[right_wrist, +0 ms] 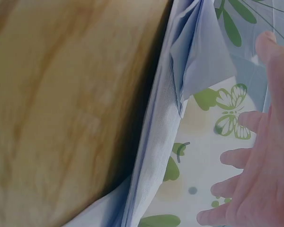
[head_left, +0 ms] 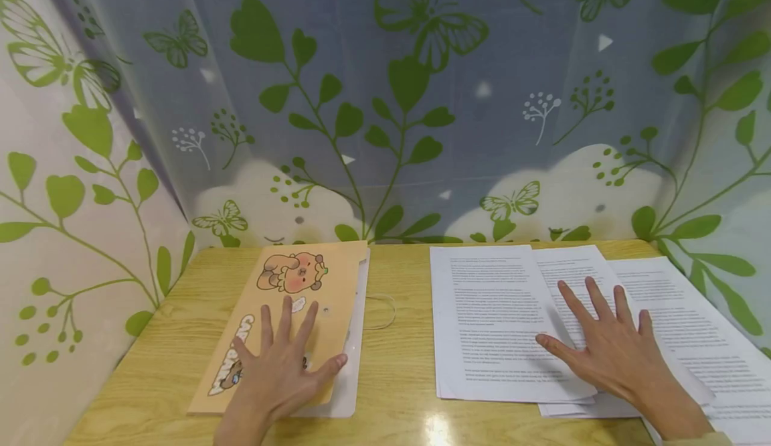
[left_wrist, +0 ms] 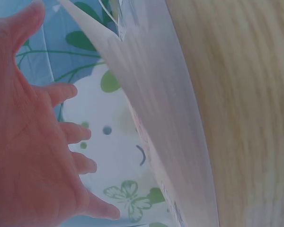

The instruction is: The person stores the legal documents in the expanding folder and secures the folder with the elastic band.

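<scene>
My left hand (head_left: 280,359), fingers spread, is over an orange cartoon folder (head_left: 340,278) on the left of the table. In the left wrist view the palm is raised above the folder's pale edge (left_wrist: 165,94). White sheets stick out along the folder's right side, and a thin cord loop (head_left: 381,312) lies beside it. On the right, my right hand (head_left: 620,352) spreads its fingers over printed papers (head_left: 494,319) fanned out in overlapping stacks. The right wrist view shows that palm raised above the stacked sheets (right_wrist: 154,142), with nothing held.
A wooden table (head_left: 400,365) carries the folder and papers. Behind it and at both sides hangs a curtain (head_left: 337,44) printed with green leaves and butterflies. The rightmost papers (head_left: 711,339) reach past the table's right side in the head view.
</scene>
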{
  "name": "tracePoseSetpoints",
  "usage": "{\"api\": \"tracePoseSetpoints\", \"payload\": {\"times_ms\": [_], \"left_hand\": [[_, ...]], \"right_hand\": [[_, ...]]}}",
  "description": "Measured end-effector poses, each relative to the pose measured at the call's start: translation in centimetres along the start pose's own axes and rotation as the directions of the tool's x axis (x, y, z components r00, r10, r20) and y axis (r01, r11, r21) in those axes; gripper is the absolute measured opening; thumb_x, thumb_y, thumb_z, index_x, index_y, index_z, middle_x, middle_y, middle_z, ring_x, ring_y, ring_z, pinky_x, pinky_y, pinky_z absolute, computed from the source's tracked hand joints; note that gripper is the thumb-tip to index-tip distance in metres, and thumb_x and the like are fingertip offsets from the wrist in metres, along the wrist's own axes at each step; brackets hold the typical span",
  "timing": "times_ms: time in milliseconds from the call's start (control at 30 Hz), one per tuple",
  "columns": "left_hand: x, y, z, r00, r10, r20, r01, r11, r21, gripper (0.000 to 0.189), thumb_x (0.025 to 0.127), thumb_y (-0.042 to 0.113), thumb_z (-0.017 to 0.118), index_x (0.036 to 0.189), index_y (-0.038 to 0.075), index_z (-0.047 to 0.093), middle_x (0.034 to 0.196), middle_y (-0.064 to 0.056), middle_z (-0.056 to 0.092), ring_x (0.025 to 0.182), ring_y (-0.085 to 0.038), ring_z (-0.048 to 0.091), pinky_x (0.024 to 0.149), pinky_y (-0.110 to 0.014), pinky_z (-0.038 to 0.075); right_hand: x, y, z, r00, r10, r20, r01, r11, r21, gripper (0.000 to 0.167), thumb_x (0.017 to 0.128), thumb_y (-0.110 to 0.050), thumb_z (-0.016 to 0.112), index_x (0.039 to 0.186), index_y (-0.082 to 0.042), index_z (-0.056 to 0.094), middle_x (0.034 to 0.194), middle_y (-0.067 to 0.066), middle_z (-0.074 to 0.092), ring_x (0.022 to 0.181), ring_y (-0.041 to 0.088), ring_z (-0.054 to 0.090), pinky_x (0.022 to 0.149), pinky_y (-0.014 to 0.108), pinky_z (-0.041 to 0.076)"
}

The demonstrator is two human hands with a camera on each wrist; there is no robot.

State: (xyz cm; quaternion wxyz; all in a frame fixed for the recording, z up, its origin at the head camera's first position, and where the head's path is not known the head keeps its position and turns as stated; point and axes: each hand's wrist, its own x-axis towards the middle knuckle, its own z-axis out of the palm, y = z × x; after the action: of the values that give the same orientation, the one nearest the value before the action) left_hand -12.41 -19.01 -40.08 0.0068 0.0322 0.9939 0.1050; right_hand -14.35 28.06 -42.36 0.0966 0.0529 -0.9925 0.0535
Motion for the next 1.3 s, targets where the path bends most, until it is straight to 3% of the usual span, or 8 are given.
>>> {"api": "tracePoseSetpoints", "payload": {"times_ms": [633, 833, 1033, 1167, 1300], "left_hand": [[0.3, -0.2, 0.0, 0.999, 0.019, -0.039, -0.020, 0.999, -0.029, 0.094, 0.090, 0.081, 0.044, 0.164, 0.027, 0.024, 0.172, -0.017, 0.005, 0.155, -0.055, 0.001, 0.100, -0.094, 0.008], [0.7, 0.0, 0.2, 0.993, 0.057, -0.105, -0.063, 0.996, -0.059, 0.089, 0.092, 0.077, 0.047, 0.163, 0.026, 0.028, 0.171, -0.017, 0.015, 0.155, -0.054, 0.011, 0.105, -0.090, 0.016], [1.5, 0.5, 0.3, 0.987, 0.059, -0.152, -0.072, 0.994, -0.079, 0.081, 0.092, 0.071, 0.054, 0.156, 0.023, 0.044, 0.161, -0.019, 0.040, 0.147, -0.048, 0.037, 0.104, -0.083, 0.032], [1.9, 0.9, 0.0, 0.992, 0.043, -0.117, -0.049, 0.998, -0.046, 0.078, 0.091, 0.071, 0.055, 0.151, 0.020, 0.052, 0.154, -0.020, 0.048, 0.138, -0.046, 0.049, 0.098, -0.076, 0.042], [2.1, 1.3, 0.0, 0.999, 0.029, -0.042, -0.030, 0.999, -0.030, 0.079, 0.090, 0.072, 0.057, 0.148, 0.019, 0.055, 0.150, -0.020, 0.052, 0.131, -0.046, 0.054, 0.091, -0.074, 0.046]], "right_hand": [[0.0, -0.5, 0.1, 0.998, -0.003, 0.057, 0.000, 0.999, 0.036, 0.097, 0.088, -0.076, 0.056, 0.162, -0.019, 0.029, 0.160, 0.034, 0.029, 0.139, 0.068, 0.026, 0.096, 0.087, 0.026], [0.4, -1.4, -0.1, 0.995, -0.031, 0.097, 0.022, 0.995, 0.095, 0.095, 0.091, -0.074, 0.054, 0.163, -0.019, 0.028, 0.163, 0.033, 0.026, 0.141, 0.067, 0.025, 0.098, 0.087, 0.027], [1.1, -3.0, -0.3, 0.992, -0.097, 0.077, 0.084, 0.984, 0.158, 0.089, 0.092, -0.071, 0.056, 0.162, -0.020, 0.031, 0.164, 0.029, 0.028, 0.143, 0.063, 0.028, 0.100, 0.085, 0.029], [1.5, -4.1, -0.2, 0.989, -0.143, 0.043, 0.133, 0.974, 0.184, 0.086, 0.093, -0.068, 0.058, 0.161, -0.020, 0.035, 0.164, 0.027, 0.030, 0.144, 0.059, 0.031, 0.101, 0.083, 0.032], [1.9, -5.2, 0.1, 0.982, -0.187, 0.002, 0.183, 0.962, 0.201, 0.082, 0.093, -0.065, 0.061, 0.157, -0.017, 0.042, 0.162, 0.027, 0.034, 0.143, 0.057, 0.035, 0.102, 0.078, 0.037]]}}
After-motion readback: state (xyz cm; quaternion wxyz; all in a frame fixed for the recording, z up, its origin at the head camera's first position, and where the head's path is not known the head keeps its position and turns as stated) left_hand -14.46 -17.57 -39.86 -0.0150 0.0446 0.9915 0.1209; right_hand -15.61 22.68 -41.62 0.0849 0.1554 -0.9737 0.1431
